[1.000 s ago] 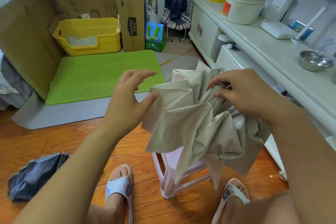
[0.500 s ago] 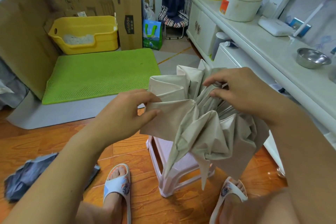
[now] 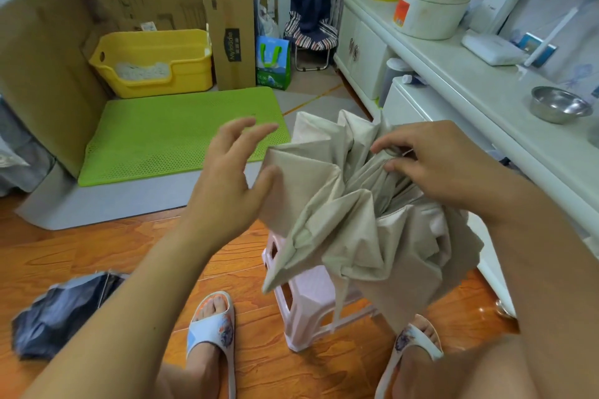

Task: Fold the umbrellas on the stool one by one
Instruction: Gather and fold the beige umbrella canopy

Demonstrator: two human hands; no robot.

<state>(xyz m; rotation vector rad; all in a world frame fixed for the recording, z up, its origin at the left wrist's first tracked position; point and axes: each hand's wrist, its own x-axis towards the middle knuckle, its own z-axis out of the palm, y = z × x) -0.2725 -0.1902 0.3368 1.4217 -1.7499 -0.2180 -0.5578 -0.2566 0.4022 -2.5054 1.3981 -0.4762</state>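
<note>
You hold the beige umbrella in the air just above the pink stool, its canopy bunched in loose pleats that hang down over the stool's top. Your right hand grips the gathered cloth near the middle of the bundle, thumb and fingers curled into the folds. Your left hand is beside the bundle on the side away from the white cabinet, fingers spread and straight; only the thumb side touches the outermost flap.

The step in hand looks like smoothing and lining up the pleats before wrapping. To do it well, keep the right hand firm as the anchor, so the ribs do not splay. Take one flap at a time with the left hand, pull it flat along its crease, and lay it round the shaft in one direction. Do not bunch several panels together, or the roll will likely turn out thick and uneven.

A dark umbrella lies on the floor, well apart from the stool.
</note>
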